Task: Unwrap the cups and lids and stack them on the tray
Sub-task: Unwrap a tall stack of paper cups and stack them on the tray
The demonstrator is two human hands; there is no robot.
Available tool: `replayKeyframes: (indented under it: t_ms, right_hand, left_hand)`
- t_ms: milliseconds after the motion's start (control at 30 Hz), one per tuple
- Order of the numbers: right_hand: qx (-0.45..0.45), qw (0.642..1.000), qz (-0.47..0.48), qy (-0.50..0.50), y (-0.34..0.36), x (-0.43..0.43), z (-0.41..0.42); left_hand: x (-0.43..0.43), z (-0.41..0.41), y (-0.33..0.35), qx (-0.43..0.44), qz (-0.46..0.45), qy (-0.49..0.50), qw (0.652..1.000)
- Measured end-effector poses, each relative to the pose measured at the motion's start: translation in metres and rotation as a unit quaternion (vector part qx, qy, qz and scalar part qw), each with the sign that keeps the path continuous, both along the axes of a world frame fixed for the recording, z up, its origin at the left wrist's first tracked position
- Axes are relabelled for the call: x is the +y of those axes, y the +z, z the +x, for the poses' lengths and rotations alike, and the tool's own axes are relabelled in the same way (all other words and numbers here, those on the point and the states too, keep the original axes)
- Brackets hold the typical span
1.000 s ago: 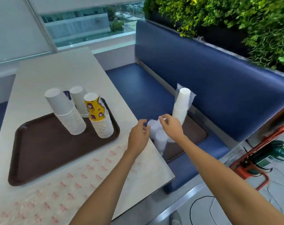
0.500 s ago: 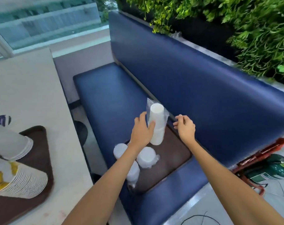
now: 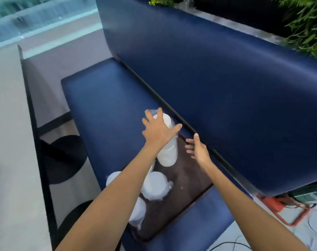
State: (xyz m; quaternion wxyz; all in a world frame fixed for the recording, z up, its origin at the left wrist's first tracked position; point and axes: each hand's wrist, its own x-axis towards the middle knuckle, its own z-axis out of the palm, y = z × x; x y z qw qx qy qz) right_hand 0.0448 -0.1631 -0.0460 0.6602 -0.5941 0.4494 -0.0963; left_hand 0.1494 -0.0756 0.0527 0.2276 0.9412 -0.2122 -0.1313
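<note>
A tall stack of white cups in clear plastic wrap [image 3: 169,153] stands tilted on a brown tray [image 3: 190,180] lying on the blue bench seat. My left hand [image 3: 157,131] lies over the top of that stack, fingers spread and thumb across its right side. My right hand [image 3: 197,149] hovers open just right of the stack, apart from it. Nearer to me on the tray are wrapped white bundles [image 3: 155,185], [image 3: 137,211], partly hidden by my left forearm.
The blue bench seat [image 3: 103,98] stretches away to the upper left, with its backrest [image 3: 226,91] close behind the tray. The light table's edge [image 3: 7,142] runs down the left, black table bases [image 3: 61,158] below it. A red metal frame [image 3: 280,207] sits on the floor at right.
The view swung right and down from the table to the bench. My left hand moved from the stack's side up to its top, and my right hand came closer.
</note>
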Motion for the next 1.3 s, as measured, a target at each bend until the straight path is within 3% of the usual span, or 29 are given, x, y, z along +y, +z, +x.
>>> replayKeyframes:
  t_ms: [133,433,833,1033,1167,1300]
  right_hand:
    - [0.031,0.999,0.038,-0.010,-0.027,0.001,-0.001]
    - [0.065,0.982,0.177,-0.016,-0.073,0.013,0.018]
    - [0.032,0.945,0.321,-0.055,-0.102,0.040,0.045]
    - [0.018,0.939,0.339,-0.062,-0.067,0.037,0.034]
    - [-0.084,0.913,0.392,-0.069,-0.023,0.037,0.030]
    - [-0.081,0.920,0.360,-0.133,0.034,0.051,0.021]
  left_hand:
    - [0.011,0.002,-0.008,-0.018,-0.033,0.003,0.999]
    - [0.081,0.051,-0.012,0.047,-0.138,0.045,0.988]
    - [0.127,0.066,-0.026,0.092,-0.196,0.056,0.975]
    - [0.132,0.052,-0.004,0.129,-0.256,0.027,0.958]
    - [0.131,0.029,0.037,0.159,-0.336,0.075,0.925]
    - [0.148,0.011,0.082,0.176,-0.331,0.121,0.919]
